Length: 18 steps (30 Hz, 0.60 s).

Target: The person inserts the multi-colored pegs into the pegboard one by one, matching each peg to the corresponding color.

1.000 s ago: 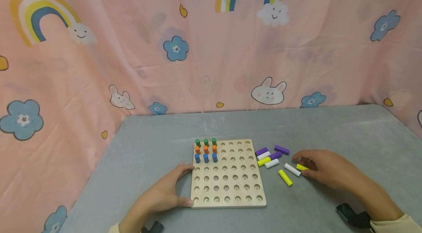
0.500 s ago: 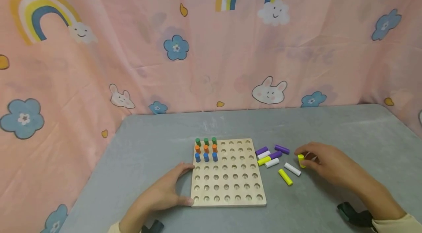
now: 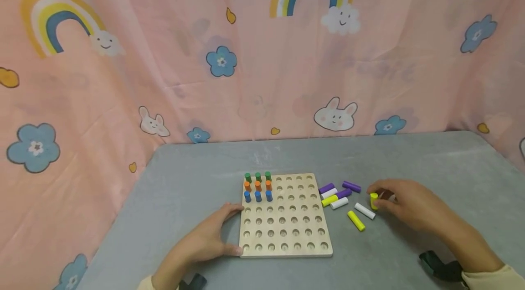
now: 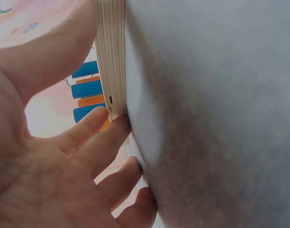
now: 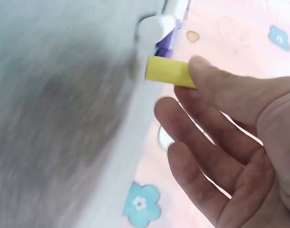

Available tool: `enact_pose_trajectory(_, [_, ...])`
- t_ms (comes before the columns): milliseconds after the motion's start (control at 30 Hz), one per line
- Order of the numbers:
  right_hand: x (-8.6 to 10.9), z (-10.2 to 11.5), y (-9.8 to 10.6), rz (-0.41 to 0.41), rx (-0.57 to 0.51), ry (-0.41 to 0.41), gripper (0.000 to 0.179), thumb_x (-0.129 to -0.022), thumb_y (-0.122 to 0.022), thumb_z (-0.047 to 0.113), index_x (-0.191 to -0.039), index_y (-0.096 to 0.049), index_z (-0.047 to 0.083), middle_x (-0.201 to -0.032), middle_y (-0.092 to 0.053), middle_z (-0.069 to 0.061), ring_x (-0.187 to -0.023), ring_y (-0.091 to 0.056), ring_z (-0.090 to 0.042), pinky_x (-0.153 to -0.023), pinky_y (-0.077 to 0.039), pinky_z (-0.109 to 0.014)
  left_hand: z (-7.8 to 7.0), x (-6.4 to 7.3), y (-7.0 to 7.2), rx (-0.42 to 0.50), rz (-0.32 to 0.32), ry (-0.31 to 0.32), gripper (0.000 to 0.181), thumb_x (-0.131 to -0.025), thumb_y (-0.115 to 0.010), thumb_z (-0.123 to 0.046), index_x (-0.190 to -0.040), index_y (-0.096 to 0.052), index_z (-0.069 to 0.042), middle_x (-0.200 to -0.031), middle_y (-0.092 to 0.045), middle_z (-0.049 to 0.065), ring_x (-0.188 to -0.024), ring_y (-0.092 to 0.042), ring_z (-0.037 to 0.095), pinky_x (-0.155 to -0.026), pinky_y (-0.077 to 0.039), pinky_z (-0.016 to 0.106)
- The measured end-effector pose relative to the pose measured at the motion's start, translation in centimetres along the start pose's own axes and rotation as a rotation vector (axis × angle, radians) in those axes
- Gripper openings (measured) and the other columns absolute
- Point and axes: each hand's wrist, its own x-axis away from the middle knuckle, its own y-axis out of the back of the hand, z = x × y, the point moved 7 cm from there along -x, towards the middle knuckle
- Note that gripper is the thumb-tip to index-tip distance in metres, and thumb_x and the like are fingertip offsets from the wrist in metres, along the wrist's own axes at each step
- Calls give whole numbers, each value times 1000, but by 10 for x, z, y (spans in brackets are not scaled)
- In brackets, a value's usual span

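A square wooden pegboard (image 3: 288, 230) with rows of round holes lies on the table. Three green, three orange and three blue pegs (image 3: 258, 196) stand upright in its far left corner. My left hand (image 3: 205, 237) rests against the board's left edge, thumb and fingers spread along it; the left wrist view shows the fingertips touching the board's layered side (image 4: 111, 52). Between thumb and index finger, my right hand (image 3: 410, 203) pinches a yellow peg (image 5: 169, 71), held upright at the right of the loose pegs. The other right fingers are loosely bent, holding nothing.
Right of the board lie loose pegs: a cluster of purple, white and yellow ones, with a white peg (image 3: 365, 210) and a yellow peg (image 3: 356, 220) nearer my right hand. Behind the grey table (image 3: 197, 171) hangs a pink patterned curtain (image 3: 254, 89).
My right hand has taken hold of the yellow peg that lay by the white one and tilted it upright, lifting slightly. My left hand stays at the board's edge.
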Motion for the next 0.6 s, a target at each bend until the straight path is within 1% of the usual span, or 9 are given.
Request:
enact_pose_trajectory(100, [-2, 14, 4, -22, 17, 8, 27, -87, -76, 26, -112, -73, 16, -95, -72, 4, -84, -64, -14, -71, -55, -41, 0, -1, -1, 0, 1, -1, 92, -65, -92, -29, -145, -46, -26, -160, -38, 10, -152, -21, 41, -120, -19, 63])
enact_pose_trajectory(233, [-6, 46, 4, -47, 30, 70, 26, -87, -76, 28, -111, -73, 19, -94, -72, 8, -81, -60, -9, -69, -51, -33, -1, 0, -1, 8, 4, -3, 93, -64, -92, -29, -145, -45, -25, -160, -37, 11, -152, -21, 42, -120, -20, 64])
enact_pose_trajectory(433, [-16, 95, 2, -66, -10, 177, 25, -87, -77, 27, -111, -73, 22, -93, -70, 13, -80, -59, -4, -70, -51, -30, -2, 1, 1, 16, -1, -3, 95, -63, -93, -28, -145, -45, -26, -159, -40, 10, -150, -24, 44, -119, -20, 66])
enact_pose_trajectory(533, [-21, 114, -1, -70, -25, 232, 23, -86, -77, 25, -109, -73, 23, -93, -69, 16, -81, -60, -1, -70, -50, -28, -1, 1, 1, 13, -3, 13, 95, -63, -93, -29, -144, -45, -27, -159, -39, 11, -150, -25, 44, -119, -21, 65])
enact_pose_trajectory(600, [-27, 124, -5, -55, -44, 250, 22, -87, -77, 23, -108, -73, 23, -94, -69, 16, -81, -60, -1, -71, -50, -26, -1, 1, 1, 3, -6, 23, 95, -63, -93, -30, -145, -45, -27, -159, -37, 13, -149, -26, 43, -118, -22, 65])
